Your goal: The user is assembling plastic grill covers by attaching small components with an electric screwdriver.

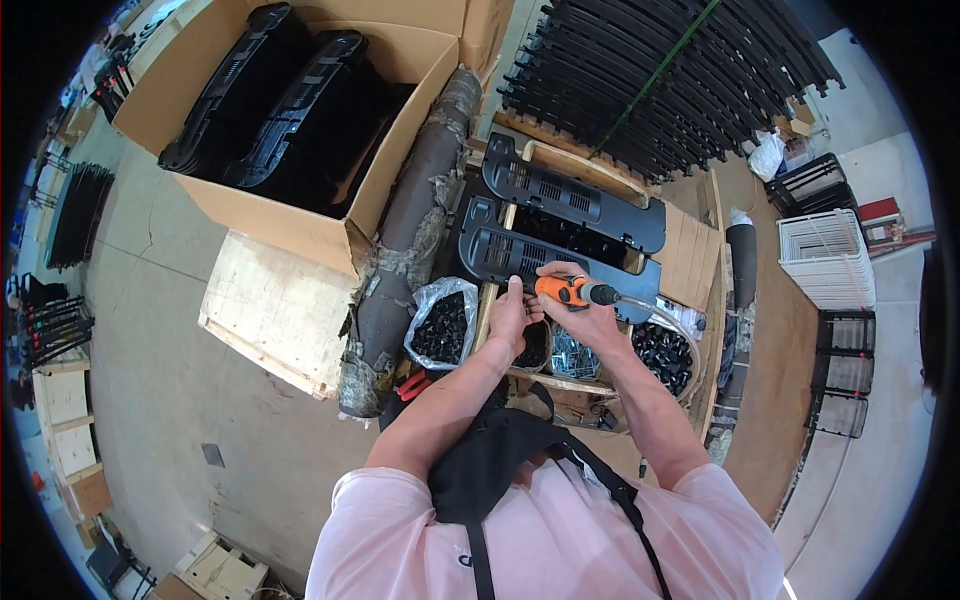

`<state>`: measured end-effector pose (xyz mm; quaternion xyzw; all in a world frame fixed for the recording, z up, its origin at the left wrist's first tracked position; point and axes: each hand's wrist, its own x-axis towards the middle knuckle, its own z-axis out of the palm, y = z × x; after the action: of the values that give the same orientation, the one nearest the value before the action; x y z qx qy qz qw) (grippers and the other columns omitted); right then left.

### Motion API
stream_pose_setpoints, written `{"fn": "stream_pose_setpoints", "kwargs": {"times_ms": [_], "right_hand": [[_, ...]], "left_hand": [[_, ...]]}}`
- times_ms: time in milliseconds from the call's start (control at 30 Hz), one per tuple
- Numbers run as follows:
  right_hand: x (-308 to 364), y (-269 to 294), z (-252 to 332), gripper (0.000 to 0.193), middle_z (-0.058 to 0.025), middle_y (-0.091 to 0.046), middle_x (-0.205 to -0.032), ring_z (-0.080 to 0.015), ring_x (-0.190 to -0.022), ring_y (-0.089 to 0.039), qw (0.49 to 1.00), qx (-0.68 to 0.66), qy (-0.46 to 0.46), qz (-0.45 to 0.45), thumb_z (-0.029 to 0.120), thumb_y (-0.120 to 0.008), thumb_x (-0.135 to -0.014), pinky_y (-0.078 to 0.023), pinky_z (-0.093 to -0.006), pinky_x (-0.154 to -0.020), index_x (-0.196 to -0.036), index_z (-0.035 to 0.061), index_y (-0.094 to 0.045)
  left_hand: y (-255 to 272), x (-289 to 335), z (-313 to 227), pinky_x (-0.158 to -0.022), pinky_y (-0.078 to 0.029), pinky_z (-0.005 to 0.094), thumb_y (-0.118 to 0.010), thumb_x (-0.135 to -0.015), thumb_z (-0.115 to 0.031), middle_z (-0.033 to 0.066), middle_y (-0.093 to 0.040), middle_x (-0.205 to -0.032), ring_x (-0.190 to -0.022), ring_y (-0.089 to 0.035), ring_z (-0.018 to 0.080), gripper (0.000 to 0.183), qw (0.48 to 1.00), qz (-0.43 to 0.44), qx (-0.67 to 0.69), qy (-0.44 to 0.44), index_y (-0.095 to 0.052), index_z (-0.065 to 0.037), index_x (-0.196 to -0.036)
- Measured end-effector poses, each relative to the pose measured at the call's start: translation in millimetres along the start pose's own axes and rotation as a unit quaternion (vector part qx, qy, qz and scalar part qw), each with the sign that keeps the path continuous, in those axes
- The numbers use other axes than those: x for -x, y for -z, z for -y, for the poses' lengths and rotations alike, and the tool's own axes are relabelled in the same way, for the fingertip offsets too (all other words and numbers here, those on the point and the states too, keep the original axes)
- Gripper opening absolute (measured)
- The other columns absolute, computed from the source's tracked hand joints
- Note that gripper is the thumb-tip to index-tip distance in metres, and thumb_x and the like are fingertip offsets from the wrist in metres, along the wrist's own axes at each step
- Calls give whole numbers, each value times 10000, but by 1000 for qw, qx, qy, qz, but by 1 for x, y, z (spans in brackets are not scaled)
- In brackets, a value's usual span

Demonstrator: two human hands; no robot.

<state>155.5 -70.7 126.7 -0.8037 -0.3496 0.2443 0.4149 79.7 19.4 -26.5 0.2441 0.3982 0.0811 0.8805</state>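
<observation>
Looking down from the head camera, the right hand point(590, 318) is clamped around an orange-handled power screwdriver point(572, 291), which lies nearly level across the near edge of the surface point(690, 262), its dark end pointing right into a clear hose point(655, 306) that curves away to the right. The left hand point(512, 318) is closed too, its fingertips pinched at the tool's left end, right where it meets the front edge of a black plastic panel point(520, 255); whether it holds a small part there I cannot tell. That panel lies flat on the surface, and a second black panel point(570, 196) of the same shape lies just behind it, both slotted and running left to right. Under the hands, along the near edge, sit open containers: a clear bag of small black parts point(440, 328) at the left, a tray of silvery screws point(572, 356) in the middle, and a bowl of black caps point(664, 356) at the right. A grey wrapped roll point(410, 240) stands slanted along the surface's left edge. Beyond it on the left, a large cardboard box point(300, 225) holds more black moulded parts, resting on a wooden pallet point(275, 310). A stack of black frames point(660, 80) fills the far right.
</observation>
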Motion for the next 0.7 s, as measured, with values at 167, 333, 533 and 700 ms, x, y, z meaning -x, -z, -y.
{"fn": "stream_pose_setpoints", "kwargs": {"times_ms": [167, 333, 533, 700], "right_hand": [[-1, 3, 1, 501, -103, -737, -1211, -222, -1111, -712, 999, 6, 53, 5, 152, -787, -860, -557, -353, -993, -1329, 77, -628], [8, 7, -1, 506, -109, -746, -1196, -230, -1092, -727, 998, 1, 63, -24, 145, -792, -847, -564, -351, -982, -1323, 72, -635], [1, 0, -12, 505, -109, -746, -1179, -196, -1077, -724, 996, -74, 32, -50, 117, -800, -842, -568, -330, -961, -1319, 73, -639], [-2, 19, 1, 500, -77, -751, -1181, -169, -1090, -708, 994, 23, 95, 49, 138, -794, -847, -556, -333, -988, -1319, 71, -639]], "left_hand": [[-3, 4, -1, -657, -572, 284, -493, -1080, -563, 35, -659, -844, -712, -645, 124, 537, 1000, -4, -20, -2, -628, -57, -962], [7, 5, 7, -657, -567, 298, -546, -1013, -668, 38, -622, -864, -716, -631, 142, 630, 998, 11, -54, 17, -623, -42, -1018], [20, 12, 6, -732, -565, 330, -507, -1028, -671, 55, -631, -909, -782, -637, 171, 648, 997, 24, -51, 48, -629, -36, -1079], [22, 13, 5, -705, -562, 322, -494, -1036, -665, 49, -626, -891, -758, -634, 167, 636, 997, 21, -60, 47, -622, -42, -1067]]}}
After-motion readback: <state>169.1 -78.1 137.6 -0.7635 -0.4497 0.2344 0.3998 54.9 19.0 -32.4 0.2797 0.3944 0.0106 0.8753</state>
